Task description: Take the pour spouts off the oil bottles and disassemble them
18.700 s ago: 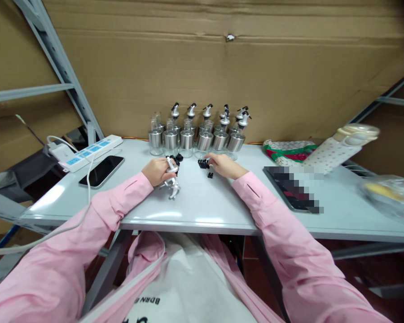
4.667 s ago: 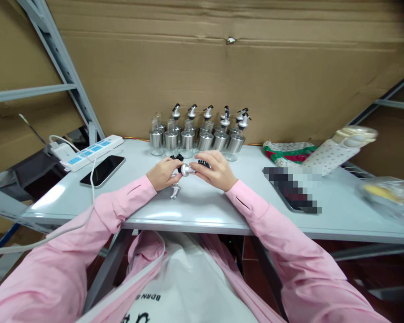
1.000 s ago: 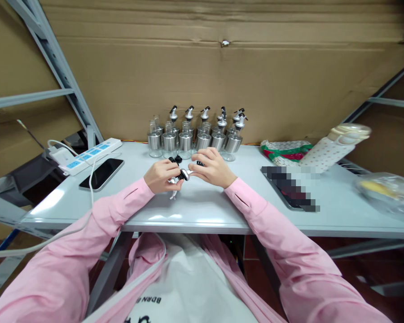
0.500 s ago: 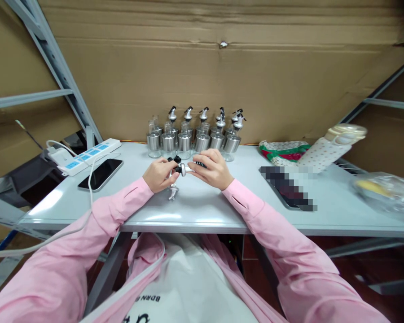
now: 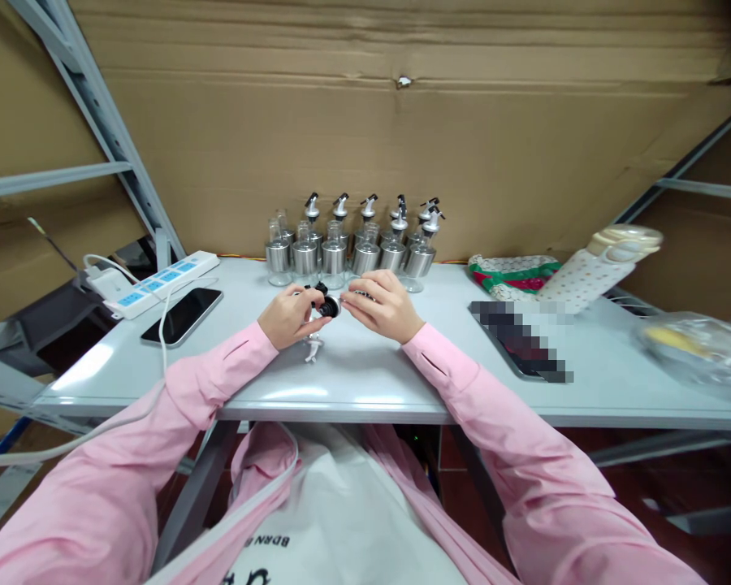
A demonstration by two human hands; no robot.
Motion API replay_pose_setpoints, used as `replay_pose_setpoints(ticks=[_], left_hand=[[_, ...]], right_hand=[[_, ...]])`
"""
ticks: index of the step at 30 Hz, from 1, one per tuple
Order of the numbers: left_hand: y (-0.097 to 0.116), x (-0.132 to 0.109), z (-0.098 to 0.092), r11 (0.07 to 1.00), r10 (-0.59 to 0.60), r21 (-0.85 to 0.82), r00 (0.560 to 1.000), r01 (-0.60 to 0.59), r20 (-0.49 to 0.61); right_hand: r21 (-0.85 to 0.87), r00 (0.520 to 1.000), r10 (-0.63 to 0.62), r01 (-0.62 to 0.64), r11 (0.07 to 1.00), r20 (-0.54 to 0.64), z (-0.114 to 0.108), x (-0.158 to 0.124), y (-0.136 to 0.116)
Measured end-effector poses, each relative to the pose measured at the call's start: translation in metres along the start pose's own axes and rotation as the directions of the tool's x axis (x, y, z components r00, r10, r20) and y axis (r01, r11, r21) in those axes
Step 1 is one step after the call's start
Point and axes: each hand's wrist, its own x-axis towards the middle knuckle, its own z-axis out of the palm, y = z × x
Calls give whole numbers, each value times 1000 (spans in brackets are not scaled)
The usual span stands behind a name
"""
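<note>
- A person in pink sleeves brings both hands together over a pale worktop (image 5: 365, 378), a small pourer (image 5: 330, 306) between them.
- The left hand (image 5: 285, 319) has its grip drawn nearly together, thumb below and fingertips above, pinching the pourer's black, ribbed end.
- The right hand (image 5: 387, 307) meets it from the other side, its grip pressed small, with bunched fingertips on the silver side; the pourer's far end is hidden by these fingers.
- The pourer lies on its side in the two grips, its ringed black end turned toward the left hand and the viewer, its silver collar showing as a thin bright rim.
- A loose silver part (image 5: 313, 348) sits on the worktop just below the left hand.
- Black pieces (image 5: 322, 288) show just behind the left hand's fingers, and a row of small black parts (image 5: 364, 294) is partly hidden by the right hand.
- Beyond, glass bottles (image 5: 365, 258) with metal sleeves stand upright in rows, some topped with silver-and-black spouts (image 5: 369, 207), others with bare necks.
</note>
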Motion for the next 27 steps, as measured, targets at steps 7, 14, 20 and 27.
replay_pose_setpoints(ticks=[7,14,20,27], left_hand=[[0,-1,0,996,46,-72,998,-48,-32],[-6,-2,0,1000,-8,16,1000,8,-3],[-3,2,-2,997,-27,74,999,23,47],[-1,4,-5,984,-109,150,992,99,66]], right_hand=[[68,995,16,-23,997,97,-1,3,-3],[63,984,16,-27,998,178,2,7,-6],[55,978,17,-29,998,209,4,7,-5],[53,982,11,-21,998,189,7,7,-6]])
